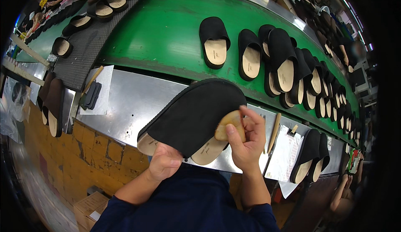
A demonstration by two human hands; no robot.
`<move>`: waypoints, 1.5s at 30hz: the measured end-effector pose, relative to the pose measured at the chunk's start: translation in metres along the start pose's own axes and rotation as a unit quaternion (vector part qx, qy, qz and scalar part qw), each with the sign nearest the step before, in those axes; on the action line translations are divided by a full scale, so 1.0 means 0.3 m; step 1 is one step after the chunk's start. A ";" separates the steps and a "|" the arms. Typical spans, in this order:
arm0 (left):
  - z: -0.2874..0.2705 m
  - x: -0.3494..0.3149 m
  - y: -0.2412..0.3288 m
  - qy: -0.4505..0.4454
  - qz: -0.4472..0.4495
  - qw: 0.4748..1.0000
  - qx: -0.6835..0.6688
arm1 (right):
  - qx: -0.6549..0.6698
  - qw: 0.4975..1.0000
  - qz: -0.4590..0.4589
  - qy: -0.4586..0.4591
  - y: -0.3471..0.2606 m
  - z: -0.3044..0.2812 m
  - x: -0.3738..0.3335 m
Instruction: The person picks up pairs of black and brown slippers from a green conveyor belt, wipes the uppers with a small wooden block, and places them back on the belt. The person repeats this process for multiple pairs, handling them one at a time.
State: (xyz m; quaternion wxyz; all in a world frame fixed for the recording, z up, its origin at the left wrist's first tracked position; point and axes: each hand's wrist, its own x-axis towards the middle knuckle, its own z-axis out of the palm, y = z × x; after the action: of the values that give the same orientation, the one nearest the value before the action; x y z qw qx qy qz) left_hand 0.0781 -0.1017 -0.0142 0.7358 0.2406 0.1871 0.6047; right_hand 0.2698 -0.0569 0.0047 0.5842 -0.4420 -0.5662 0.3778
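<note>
My left hand (166, 162) is closed on the open heel end of a black clog (184, 115), thumb over its beige insole. The clog is raised, its toe pointing up and right. Behind it is a second clog, whose beige insole (207, 152) shows below the black upper; the rest is largely hidden. My right hand (247, 138) grips a rounded, yellowish-tan block (230, 126) between thumb and fingers. The block is right up against the black upper near its right side; whether it presses on it I cannot tell.
Beyond the metal bench (121, 94) runs a green conveyor belt (158, 31) with rows of black clogs (282, 58). A clipboard with papers (285, 157) and a black pair (311, 154) sit at right. Left are a dark brush (92, 96), brown clogs (52, 106) and a cardboard box (90, 209).
</note>
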 end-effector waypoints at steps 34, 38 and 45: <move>0.080 -0.025 0.025 0.019 -0.034 0.999 -0.035 | -0.256 0.948 -0.113 -0.150 -0.157 0.002 0.010; 0.090 -0.020 0.028 0.039 -0.041 0.998 -0.028 | -0.265 0.949 -0.122 -0.120 -0.144 0.014 0.034; 0.074 -0.020 0.043 0.054 -0.027 0.997 -0.040 | -0.139 0.980 -0.112 -0.086 -0.111 -0.017 0.044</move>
State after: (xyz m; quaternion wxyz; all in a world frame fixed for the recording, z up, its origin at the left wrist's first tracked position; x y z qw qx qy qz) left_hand 0.0792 -0.1084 0.0114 0.7498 0.1726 0.2087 0.6037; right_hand 0.2740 -0.0559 0.0407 0.5047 -0.4189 -0.7070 0.2643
